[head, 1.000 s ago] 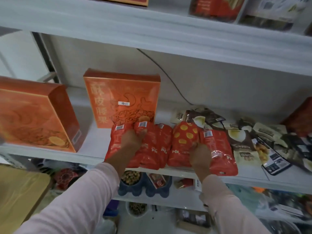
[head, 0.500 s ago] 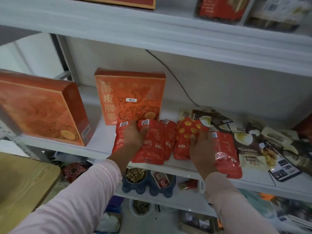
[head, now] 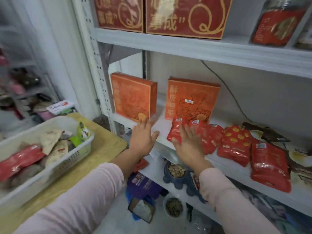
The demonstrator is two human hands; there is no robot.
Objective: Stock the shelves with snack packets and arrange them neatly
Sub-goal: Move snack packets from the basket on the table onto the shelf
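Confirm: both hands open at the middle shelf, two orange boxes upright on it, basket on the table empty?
Not empty: the head view shows the basket holding several packets, one red. The rest stands: left hand and right hand open at the middle shelf, orange boxes upright on it.

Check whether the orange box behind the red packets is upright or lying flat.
Upright. The orange box stands on edge on the shelf, printed face forward, behind the red packets.
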